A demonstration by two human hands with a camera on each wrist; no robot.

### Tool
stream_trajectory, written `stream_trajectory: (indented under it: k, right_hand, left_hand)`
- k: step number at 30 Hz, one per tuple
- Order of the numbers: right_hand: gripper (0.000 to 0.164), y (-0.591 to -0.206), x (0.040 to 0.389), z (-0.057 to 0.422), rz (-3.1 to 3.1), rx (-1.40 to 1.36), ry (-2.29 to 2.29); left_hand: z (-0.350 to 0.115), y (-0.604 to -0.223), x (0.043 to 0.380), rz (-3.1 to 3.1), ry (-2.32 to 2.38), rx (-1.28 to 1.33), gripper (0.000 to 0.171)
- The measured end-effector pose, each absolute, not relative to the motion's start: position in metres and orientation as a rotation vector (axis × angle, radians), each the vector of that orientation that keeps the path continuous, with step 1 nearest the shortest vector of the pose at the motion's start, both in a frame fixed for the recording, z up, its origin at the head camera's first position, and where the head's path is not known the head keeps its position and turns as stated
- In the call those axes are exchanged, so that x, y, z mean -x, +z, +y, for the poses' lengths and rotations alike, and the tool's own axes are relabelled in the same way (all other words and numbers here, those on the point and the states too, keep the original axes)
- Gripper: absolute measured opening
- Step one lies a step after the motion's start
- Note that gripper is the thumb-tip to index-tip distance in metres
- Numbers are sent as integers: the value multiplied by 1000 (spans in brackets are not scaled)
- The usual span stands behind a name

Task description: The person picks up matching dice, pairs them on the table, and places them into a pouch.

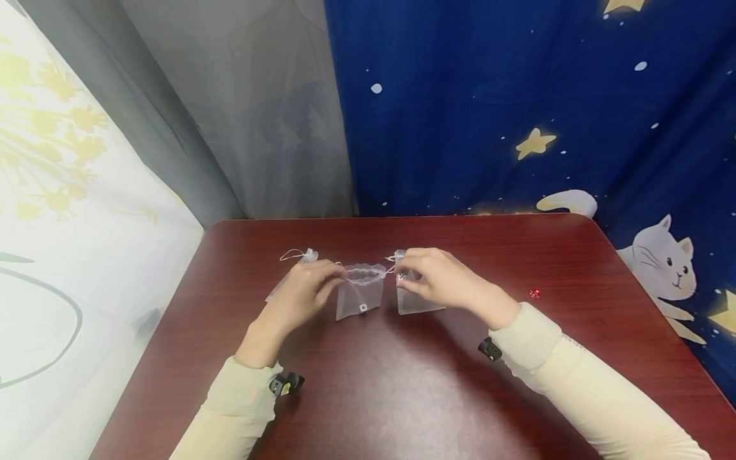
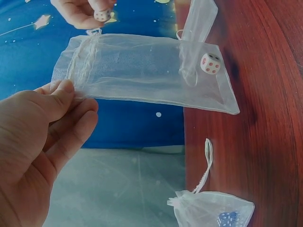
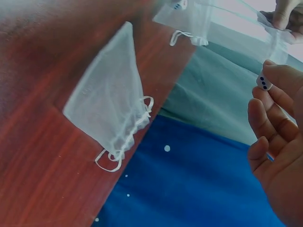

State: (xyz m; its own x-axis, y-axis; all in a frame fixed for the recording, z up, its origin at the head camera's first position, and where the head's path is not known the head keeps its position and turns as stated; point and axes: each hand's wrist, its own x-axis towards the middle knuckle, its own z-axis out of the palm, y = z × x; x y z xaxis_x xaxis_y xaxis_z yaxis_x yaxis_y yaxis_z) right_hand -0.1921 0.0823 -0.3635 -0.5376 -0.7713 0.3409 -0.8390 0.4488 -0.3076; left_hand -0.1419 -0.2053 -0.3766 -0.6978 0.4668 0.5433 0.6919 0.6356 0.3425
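My left hand (image 1: 303, 285) pinches the rim of a sheer white drawstring bag (image 2: 132, 66), which hangs upright in the head view with its mouth spread. One white die (image 2: 210, 64) with red and dark pips lies at the bottom of that bag. Just right of the mouth, my right hand (image 1: 435, 276) pinches a second white die (image 3: 263, 82) between thumb and finger; dark blue pips show in the right wrist view. Below the right hand, a flat drawstring bag (image 3: 106, 92) lies on the table, partly covered by that hand in the head view.
Behind the left hand lies another drawstring bag (image 2: 208, 201) with blue dice (image 2: 228, 219) inside. Small red dice (image 1: 535, 294) sit on the dark red table (image 1: 374, 383) at right. A grey curtain (image 1: 276, 128) and a blue curtain (image 1: 448, 128) hang beyond the far edge.
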Motion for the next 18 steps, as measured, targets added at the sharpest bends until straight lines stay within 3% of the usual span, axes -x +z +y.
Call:
stream_trajectory:
  k: [18]
  right_hand:
    - [11,-342,193,67,-2435,-1469,748]
  left_hand:
    - [-197,-376,141,-2477,-749,903,12]
